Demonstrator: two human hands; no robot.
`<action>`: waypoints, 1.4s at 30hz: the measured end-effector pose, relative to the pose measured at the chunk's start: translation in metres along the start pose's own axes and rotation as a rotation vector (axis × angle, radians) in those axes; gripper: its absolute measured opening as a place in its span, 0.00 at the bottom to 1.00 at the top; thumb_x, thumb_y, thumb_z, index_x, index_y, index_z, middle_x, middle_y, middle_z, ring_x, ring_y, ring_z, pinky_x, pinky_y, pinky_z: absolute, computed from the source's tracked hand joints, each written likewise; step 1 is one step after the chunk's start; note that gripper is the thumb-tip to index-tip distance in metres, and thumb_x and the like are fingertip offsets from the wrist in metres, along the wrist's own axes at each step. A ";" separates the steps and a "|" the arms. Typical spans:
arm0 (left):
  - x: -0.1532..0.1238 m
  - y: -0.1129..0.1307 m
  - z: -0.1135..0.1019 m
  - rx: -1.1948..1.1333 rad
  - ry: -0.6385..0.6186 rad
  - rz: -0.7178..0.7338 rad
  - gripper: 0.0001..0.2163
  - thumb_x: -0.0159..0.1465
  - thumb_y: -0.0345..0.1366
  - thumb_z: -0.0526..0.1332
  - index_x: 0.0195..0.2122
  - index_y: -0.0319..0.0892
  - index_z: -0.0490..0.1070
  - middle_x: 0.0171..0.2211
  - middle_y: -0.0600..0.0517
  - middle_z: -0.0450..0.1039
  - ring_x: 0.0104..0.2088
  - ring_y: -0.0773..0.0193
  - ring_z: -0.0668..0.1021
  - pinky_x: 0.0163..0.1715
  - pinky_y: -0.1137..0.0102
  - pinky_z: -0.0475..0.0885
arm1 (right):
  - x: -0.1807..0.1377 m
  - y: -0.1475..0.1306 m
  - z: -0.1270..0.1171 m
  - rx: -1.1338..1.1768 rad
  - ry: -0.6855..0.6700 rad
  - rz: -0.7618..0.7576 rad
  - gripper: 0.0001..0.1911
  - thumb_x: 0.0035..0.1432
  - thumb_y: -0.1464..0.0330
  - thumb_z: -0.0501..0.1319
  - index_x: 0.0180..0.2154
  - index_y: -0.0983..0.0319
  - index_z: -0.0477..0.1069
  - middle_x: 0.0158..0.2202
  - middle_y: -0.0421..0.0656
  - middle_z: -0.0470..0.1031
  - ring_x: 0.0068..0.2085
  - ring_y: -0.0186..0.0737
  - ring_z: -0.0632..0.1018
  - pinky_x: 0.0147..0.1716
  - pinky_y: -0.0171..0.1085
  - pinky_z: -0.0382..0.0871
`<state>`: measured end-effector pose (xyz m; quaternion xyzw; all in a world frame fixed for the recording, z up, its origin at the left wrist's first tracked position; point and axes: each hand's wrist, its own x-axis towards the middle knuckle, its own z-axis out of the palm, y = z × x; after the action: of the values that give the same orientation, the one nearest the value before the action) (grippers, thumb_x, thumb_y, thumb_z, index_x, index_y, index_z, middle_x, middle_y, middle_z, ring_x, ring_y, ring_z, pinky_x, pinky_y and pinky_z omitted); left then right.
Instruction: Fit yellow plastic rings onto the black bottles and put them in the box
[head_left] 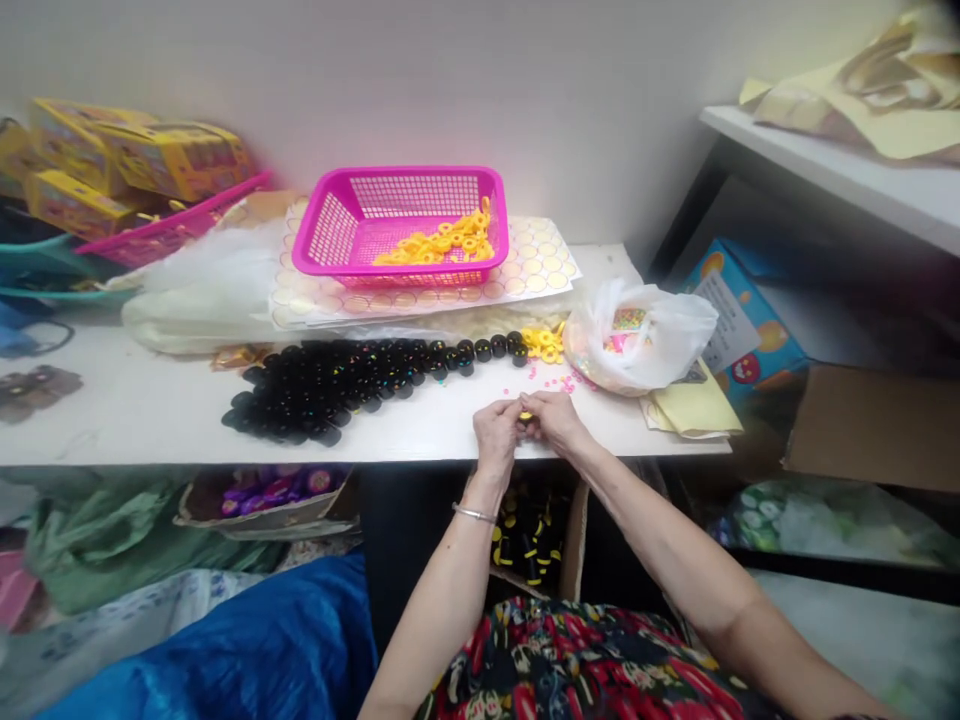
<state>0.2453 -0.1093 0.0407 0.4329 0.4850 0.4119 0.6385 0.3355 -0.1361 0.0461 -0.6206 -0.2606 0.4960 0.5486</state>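
My left hand point(496, 432) and my right hand point(555, 422) meet at the table's front edge, fingers closed together around a small round yellow piece point(526, 415). Most of that piece is hidden by the fingers. Tiny pink beads point(564, 383) lie scattered just behind the hands. Beyond them sits a little heap of yellow ring pieces point(544, 343). To the left spreads a large pile of shiny black cylinders point(322, 385) with coloured specks, tapering to a row on the right. A white plastic bag point(652, 335) with colourful small beads stands right of the yellow heap.
A pink basket point(401, 270) of yellow pieces rests on sticker sheets point(540, 262) at the back. Below the table, a carton point(576, 540) holds black-and-yellow pieces, and another box point(225, 520) holds purple items. A blue box point(739, 320) leans at right, under a white shelf point(825, 170).
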 end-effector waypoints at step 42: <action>0.018 0.003 0.000 0.139 -0.104 0.037 0.15 0.48 0.44 0.64 0.16 0.38 0.63 0.09 0.58 0.60 0.10 0.74 0.62 0.11 0.77 0.54 | 0.001 -0.014 -0.014 0.172 -0.143 0.187 0.08 0.42 0.76 0.66 0.24 0.67 0.67 0.17 0.41 0.72 0.16 0.30 0.73 0.15 0.26 0.70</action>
<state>0.2488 -0.0915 0.0386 0.5059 0.4704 0.3660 0.6235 0.3521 -0.1373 0.0580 -0.5559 -0.1968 0.6083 0.5313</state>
